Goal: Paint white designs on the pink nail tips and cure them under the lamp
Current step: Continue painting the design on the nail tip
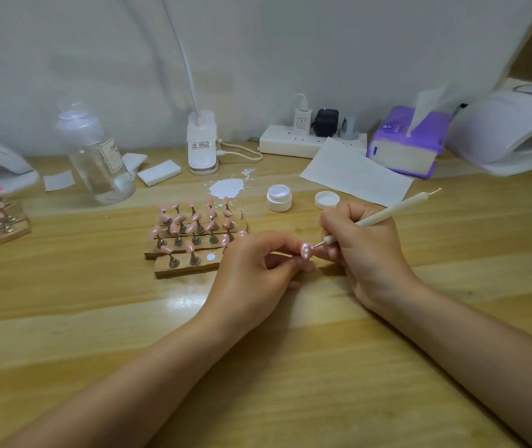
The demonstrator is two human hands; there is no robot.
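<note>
A pink nail tip [305, 251], already carrying white dots, sat pinched in the left hand [258, 270] above the table [290, 367], just right of the wooden rack [193, 244]. The right hand [365, 247] gripped a dotting tool [384, 215] at its surface. Light and probably smudge-prone, it looked best held by its stem.

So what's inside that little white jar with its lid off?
The little white jar stands open and shows something white right up near its rim, probably the paint for the dots. How deep it goes is hidden by the jar's wall. Its lid lies beside it.
</note>
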